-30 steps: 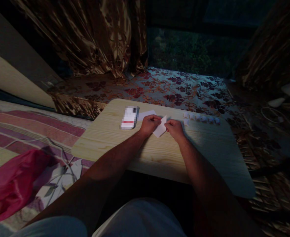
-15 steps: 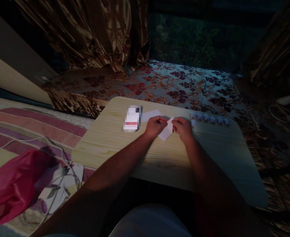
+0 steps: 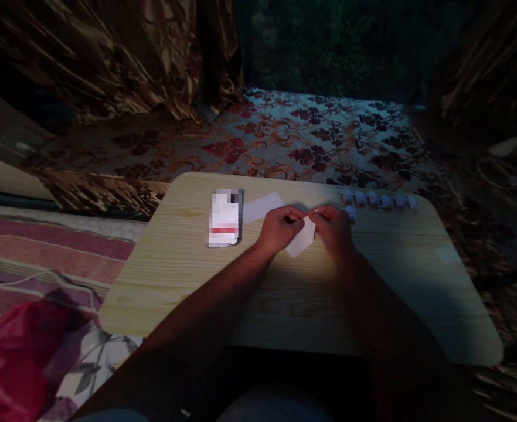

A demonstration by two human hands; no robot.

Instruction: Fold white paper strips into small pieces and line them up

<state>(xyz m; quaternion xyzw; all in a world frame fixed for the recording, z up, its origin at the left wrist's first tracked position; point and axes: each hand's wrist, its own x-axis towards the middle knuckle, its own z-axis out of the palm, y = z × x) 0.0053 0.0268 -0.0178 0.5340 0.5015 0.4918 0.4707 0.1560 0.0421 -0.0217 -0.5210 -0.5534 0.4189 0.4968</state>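
A small white paper (image 3: 301, 241) is held between my two hands just above a light wooden lap table (image 3: 285, 281). My left hand (image 3: 279, 228) pinches its left upper edge with closed fingers. My right hand (image 3: 334, 228) pinches its right upper edge, fingers closed too. Both hands nearly touch at the paper's top corner. A white slip of paper (image 3: 262, 206) lies flat just behind my left hand. A row of several small folded white paper pieces (image 3: 379, 200) lies to the right of my right hand.
A small white box with a red stripe (image 3: 224, 218) lies left of my hands. Floral bedding (image 3: 311, 135) stretches behind the table, with brown curtains (image 3: 109, 53) beyond. A pink plastic bag (image 3: 16, 351) and white cables (image 3: 30, 276) lie at lower left.
The view has shifted, so the table sits lower and more to the right. My hands have drawn closer together at the paper's top corner, and the paper is folded tighter between them.
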